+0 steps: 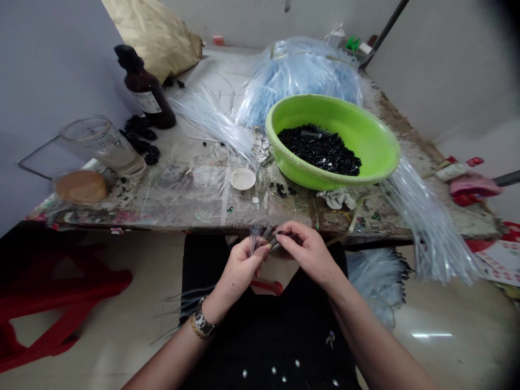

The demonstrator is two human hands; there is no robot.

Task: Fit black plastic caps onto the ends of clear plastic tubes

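My left hand (239,266) is closed around several thin clear plastic tubes (254,237), whose ends stick up past the thumb. Beside it, my right hand (309,252) pinches a small dark piece (279,234) at the end of one tube, its fingertips nearly meeting the left thumb. The fingers partly cover this piece, so its exact shape is hard to see. Both hands are above my lap, at the table's front edge. A green plastic basin (385,149) on the table holds a heap of small black parts (320,151). Long tube tails trail out left of my left wrist.
Bundles of clear tubing (300,76) lie behind the basin; more tubing (430,222) hangs over the right edge. A small white dish (242,179), a brown bottle (150,100) and a glass (108,146) stand on the worn table (182,189). A red stool (60,303) is at left.
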